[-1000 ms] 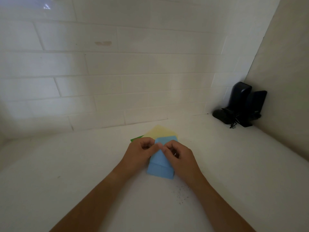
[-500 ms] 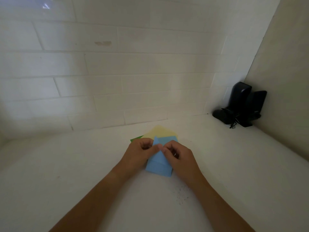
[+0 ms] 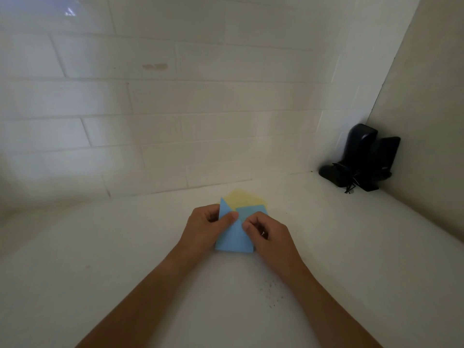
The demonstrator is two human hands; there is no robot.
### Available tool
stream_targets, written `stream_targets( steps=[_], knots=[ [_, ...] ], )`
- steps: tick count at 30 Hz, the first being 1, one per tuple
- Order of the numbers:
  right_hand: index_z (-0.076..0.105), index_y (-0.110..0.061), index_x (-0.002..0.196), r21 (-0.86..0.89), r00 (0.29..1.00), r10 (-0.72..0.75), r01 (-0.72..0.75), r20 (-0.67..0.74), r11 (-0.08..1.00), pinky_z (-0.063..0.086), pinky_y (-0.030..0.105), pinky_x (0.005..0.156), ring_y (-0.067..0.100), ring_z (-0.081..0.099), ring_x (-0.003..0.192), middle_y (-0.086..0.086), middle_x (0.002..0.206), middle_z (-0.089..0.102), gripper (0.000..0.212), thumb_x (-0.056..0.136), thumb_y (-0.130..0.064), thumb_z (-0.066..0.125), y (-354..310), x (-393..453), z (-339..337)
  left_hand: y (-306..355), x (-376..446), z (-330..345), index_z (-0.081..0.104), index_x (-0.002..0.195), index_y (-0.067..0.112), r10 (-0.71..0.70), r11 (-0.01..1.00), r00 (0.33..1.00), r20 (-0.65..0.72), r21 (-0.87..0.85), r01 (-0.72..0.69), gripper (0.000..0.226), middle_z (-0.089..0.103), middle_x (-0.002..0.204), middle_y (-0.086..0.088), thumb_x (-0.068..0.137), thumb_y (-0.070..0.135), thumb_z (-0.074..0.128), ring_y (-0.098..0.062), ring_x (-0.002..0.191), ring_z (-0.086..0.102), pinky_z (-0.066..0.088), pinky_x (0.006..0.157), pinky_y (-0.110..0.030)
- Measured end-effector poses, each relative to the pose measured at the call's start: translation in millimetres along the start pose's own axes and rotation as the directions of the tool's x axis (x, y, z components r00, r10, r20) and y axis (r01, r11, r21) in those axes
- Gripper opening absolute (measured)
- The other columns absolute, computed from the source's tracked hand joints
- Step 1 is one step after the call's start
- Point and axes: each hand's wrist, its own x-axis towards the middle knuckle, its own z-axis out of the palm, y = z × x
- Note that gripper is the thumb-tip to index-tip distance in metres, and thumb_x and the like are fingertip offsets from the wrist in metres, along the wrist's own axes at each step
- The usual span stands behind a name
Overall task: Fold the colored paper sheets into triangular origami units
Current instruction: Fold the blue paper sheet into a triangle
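My left hand (image 3: 204, 228) is pinching the blue paper's (image 3: 234, 238) raised flap; my right hand (image 3: 267, 234), fingers curled, is pressing it beside the yellow sheet (image 3: 239, 198).

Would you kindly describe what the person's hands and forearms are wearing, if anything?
Nothing is worn: the left hand and the right hand are bare, without gloves, and no rings or watch are visible. Both forearms are bare to the frame's lower edge, with no sleeve in view.
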Motion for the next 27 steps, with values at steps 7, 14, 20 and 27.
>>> stream_targets(
  steps=[7,14,20,27],
  knots=[
    [0.056,-0.024,0.075,0.017,1.000,0.011,-0.010,-0.016,1.000,0.037,0.015,0.057,0.002,0.043,0.058,-0.016,0.064,0.052,0.027,0.101,-0.018,0.062,-2.5,-1.1,-0.4,4.5,-1.6,1.5,0.066,0.081,0.000,0.027,0.999,0.998,-0.064,-0.038,-0.029,0.029,0.069,0.075,-0.006,0.096,0.024,0.073,-0.013,0.072,0.066,0.049,0.064,-0.027],
    [0.055,-0.022,0.075,-0.008,0.999,-0.002,0.002,-0.041,1.000,0.035,0.015,0.056,0.003,0.041,0.057,-0.016,0.062,0.049,0.027,0.101,-0.017,0.061,0.6,-0.2,-0.1,6.6,-1.2,2.4,0.069,0.082,0.005,0.006,0.999,0.996,-0.086,-0.052,-0.010,0.024,0.072,0.077,-0.002,0.097,0.024,0.071,-0.012,0.074,0.069,0.048,0.063,-0.026],
    [0.056,-0.021,0.076,0.005,0.999,0.013,-0.013,-0.050,1.000,0.036,0.016,0.056,0.003,0.041,0.057,-0.015,0.062,0.049,0.026,0.101,-0.018,0.061,2.0,0.2,0.1,8.3,-3.2,3.0,0.075,0.091,0.004,-0.011,0.998,0.998,-0.069,-0.060,0.007,0.023,0.078,0.087,-0.007,0.094,0.027,0.075,-0.019,0.081,0.075,0.053,0.069,-0.034],
    [0.063,-0.022,0.080,0.027,1.000,-0.006,0.007,-0.026,1.000,0.039,0.016,0.059,0.002,0.048,0.061,-0.016,0.068,0.057,0.020,0.099,-0.018,0.065,-1.7,-2.4,0.0,8.9,-4.7,3.7,0.077,0.093,0.004,0.014,0.998,1.000,-0.002,-0.057,-0.014,0.016,0.079,0.088,-0.009,0.094,0.020,0.075,-0.019,0.081,0.075,0.057,0.070,-0.028]
  ],
)
